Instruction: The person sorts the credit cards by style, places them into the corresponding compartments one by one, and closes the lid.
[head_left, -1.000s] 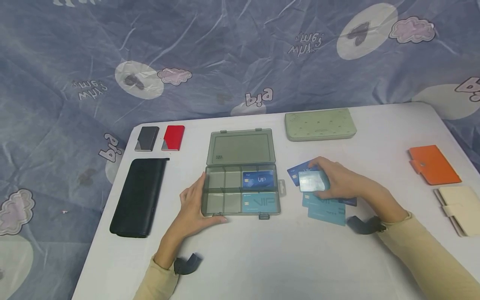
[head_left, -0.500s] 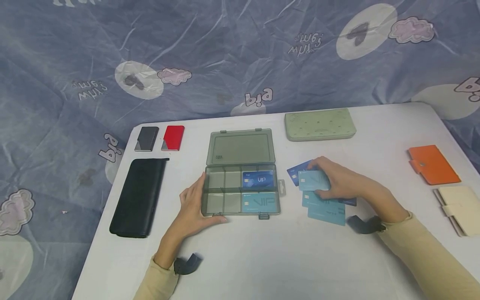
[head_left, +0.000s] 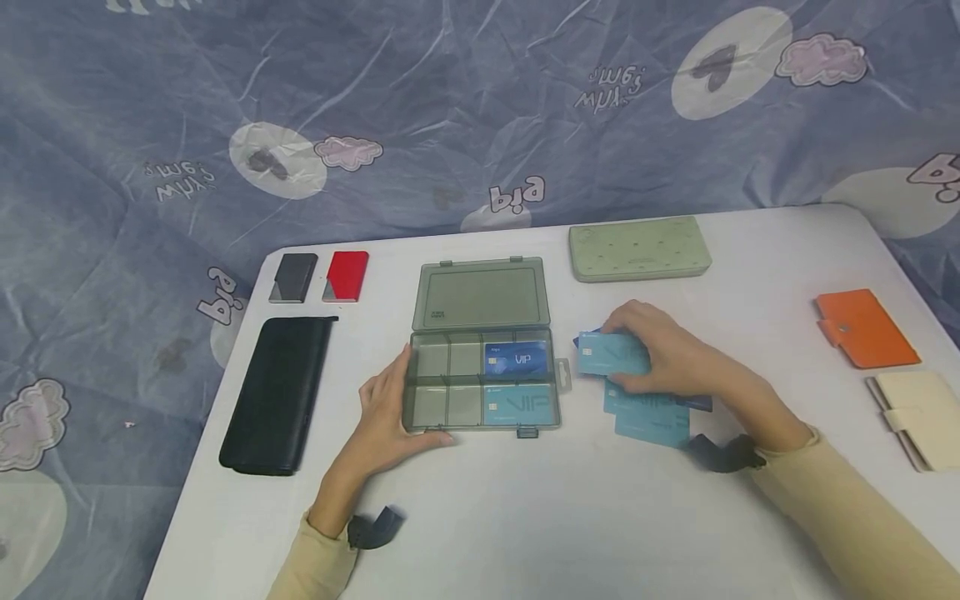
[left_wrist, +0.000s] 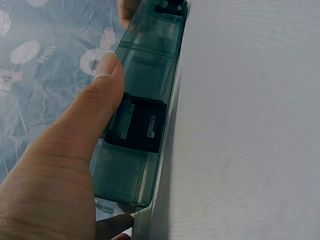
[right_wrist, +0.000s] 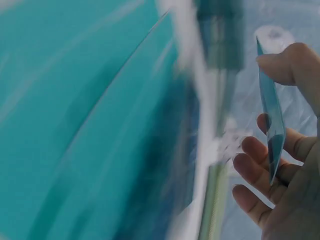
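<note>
A light blue card [head_left: 609, 353] is pinched between the thumb and fingers of my right hand [head_left: 660, 354], held above the loose cards. In the right wrist view the card [right_wrist: 271, 107] appears nearly edge-on. Below it, light blue cards [head_left: 651, 427] overlap on the table, with dark blue ones partly hidden. My left hand [head_left: 382, 417] rests against the left side and front edge of a translucent grey-green compartment box [head_left: 465, 406], thumb extended along the front. The box's lid lies open behind it. One dark blue VIP card [head_left: 517, 360] and one light blue VIP card [head_left: 517, 406] lie in its right compartments.
A black wallet [head_left: 277, 396], a dark card case [head_left: 294, 277] and a red card case [head_left: 347, 277] lie at left. Behind the cards is a green wallet [head_left: 639, 250]. At right are an orange card holder [head_left: 870, 327] and a cream one [head_left: 921, 421].
My right hand has moved slightly left and away from me, carrying the light blue card off the pile towards the box. My left hand and the box have stayed still.
</note>
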